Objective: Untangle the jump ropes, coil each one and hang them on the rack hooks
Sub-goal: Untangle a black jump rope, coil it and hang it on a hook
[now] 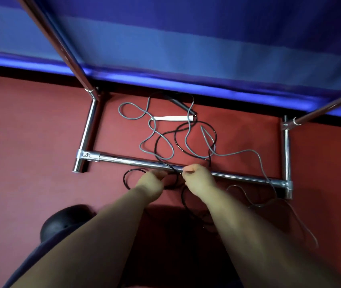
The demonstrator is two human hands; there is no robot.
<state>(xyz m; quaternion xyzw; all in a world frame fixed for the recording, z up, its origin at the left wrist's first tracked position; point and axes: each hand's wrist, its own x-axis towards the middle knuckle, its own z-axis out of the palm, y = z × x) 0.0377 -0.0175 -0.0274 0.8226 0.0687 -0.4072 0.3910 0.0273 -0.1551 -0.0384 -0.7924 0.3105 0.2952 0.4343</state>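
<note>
The left hand (152, 180) and right hand (196, 179) each pinch the thin black jump-rope cord (165, 140) at the chrome base bar (136, 162). It crosses the grey cord (188, 150) on the floor. Both look light and limp (probably slick); gripping near the handles seems best.

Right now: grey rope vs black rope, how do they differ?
Colour: the grey rope is pale, the black rope dark. Handling: both the left hand and right hand pinch the black rope; the grey rope lies untouched. Spread: the grey rope trails out past the rack's right foot; the black rope stays central. Both cross the rack's base bar, tangled together.
</note>
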